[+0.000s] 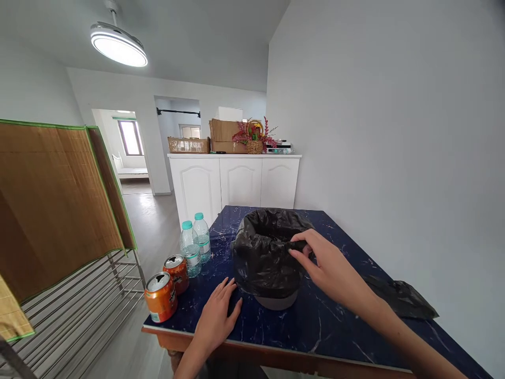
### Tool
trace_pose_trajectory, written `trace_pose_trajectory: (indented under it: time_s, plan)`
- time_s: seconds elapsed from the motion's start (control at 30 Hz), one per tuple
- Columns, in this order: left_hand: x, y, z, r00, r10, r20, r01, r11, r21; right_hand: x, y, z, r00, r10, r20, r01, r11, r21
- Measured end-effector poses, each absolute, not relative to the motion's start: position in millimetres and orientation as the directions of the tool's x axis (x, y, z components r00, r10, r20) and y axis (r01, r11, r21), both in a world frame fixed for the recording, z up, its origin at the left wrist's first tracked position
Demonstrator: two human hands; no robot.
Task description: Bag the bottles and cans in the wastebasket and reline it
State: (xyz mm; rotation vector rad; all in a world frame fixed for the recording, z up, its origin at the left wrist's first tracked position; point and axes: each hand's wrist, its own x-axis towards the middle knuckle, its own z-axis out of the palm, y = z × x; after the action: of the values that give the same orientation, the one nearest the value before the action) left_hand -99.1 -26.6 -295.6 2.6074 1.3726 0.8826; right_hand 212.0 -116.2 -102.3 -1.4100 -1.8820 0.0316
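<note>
A small trash bin (276, 302) stands on the dark blue table, its grey base showing below a black garbage bag (265, 268) that lines it and folds down over the outside. My right hand (321, 260) pinches the bag between thumb and fingers at the right side of the rim. Beside the bin, to its lower left, my left hand (221, 313) lies on the tabletop with its fingers stretched out, holding nothing. The bin's inside is mostly hidden by the bag.
Two orange cans (161, 297) and two clear bottles (192, 250) with teal caps line the table's left edge. Another black plastic bag (402, 297) lies flat at the right. A metal rack (87, 305) stands left; a white cabinet (240, 179) is behind.
</note>
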Motion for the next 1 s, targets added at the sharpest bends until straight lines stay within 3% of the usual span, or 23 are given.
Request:
trace_pose_trajectory:
  time_s: [0.23,0.53,0.73,0.83,1.0]
  plan:
    - [-98.4,-28.3,-292.5,0.423,0.768,0.481,0.713,-0.61,0.346,205.8,-130.2,-109.6,-0.079,0.831,0.551,0.755,0.41,-0.511]
    - [-104.0,-36.1,-286.5,0.429,0.786,0.446,0.695,-0.602,0.392,228.8,-132.2,-168.9,0.164,0.708,0.687,0.647,0.449,-0.617]
    - [-127.9,-63.5,-270.3,0.484,0.752,0.448,0.667,-0.648,0.367,253.7,-132.3,-218.9,0.23,0.878,0.419,0.316,0.34,-0.886]
    - [-143.3,-82.4,-242.6,0.445,0.699,0.561,0.679,-0.671,0.297,258.8,-126.1,-253.9,0.227,0.905,0.36,0.304,0.285,-0.909]
    - [-153.6,-81.6,-159.3,0.261,0.572,0.778,0.788,-0.591,0.17,255.8,-116.1,-299.0,0.021,0.953,0.303,0.371,0.274,-0.887]
